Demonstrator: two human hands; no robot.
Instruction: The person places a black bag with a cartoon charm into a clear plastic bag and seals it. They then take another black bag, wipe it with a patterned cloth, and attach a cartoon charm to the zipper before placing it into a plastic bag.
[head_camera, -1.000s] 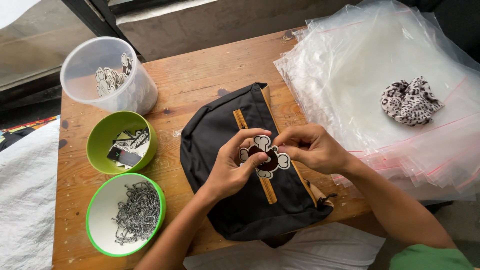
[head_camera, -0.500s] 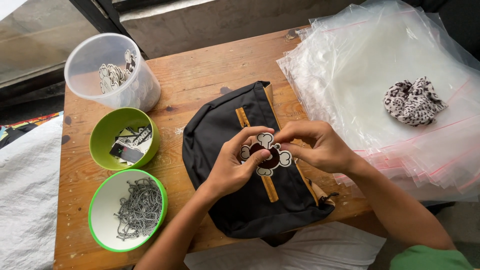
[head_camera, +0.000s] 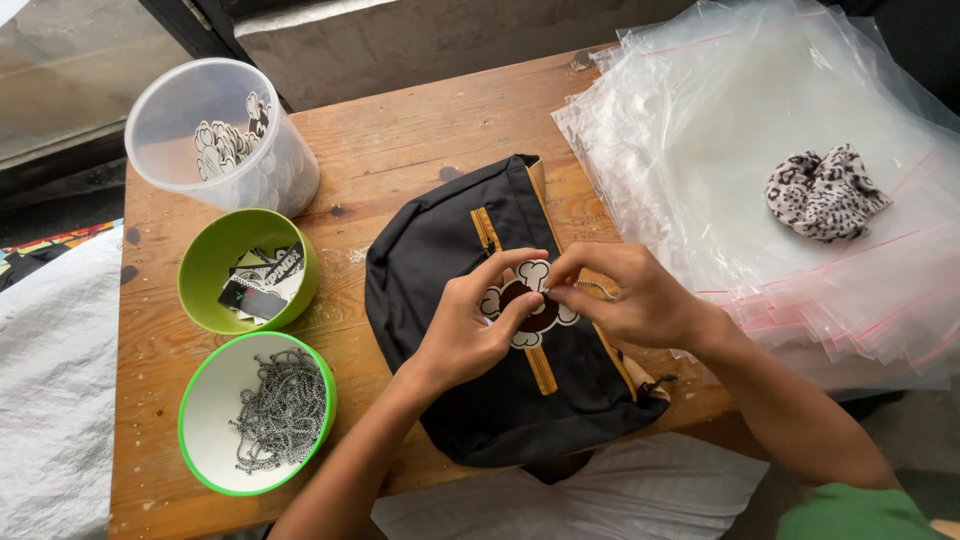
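Note:
A black bag (head_camera: 450, 390) with orange zipper strips lies on the wooden table (head_camera: 400, 130). Over its middle my left hand (head_camera: 470, 325) pinches a white and dark brown charm (head_camera: 528, 305) with rounded knobs. My right hand (head_camera: 625, 295) meets it from the right, its fingertips closed on a thin metal chain (head_camera: 590, 287) at the charm's upper edge. Both hands touch the charm just above the bag.
A clear plastic tub (head_camera: 215, 135) of similar charms stands at the back left. Below it sit a green bowl (head_camera: 245, 268) of tags and a green-rimmed bowl (head_camera: 255, 412) of metal chains. A stack of clear plastic bags (head_camera: 780, 130) with a spotted scrunchie (head_camera: 825, 192) fills the right.
Both hands stay on the charm over the bag; the fingers have shifted only slightly around it.

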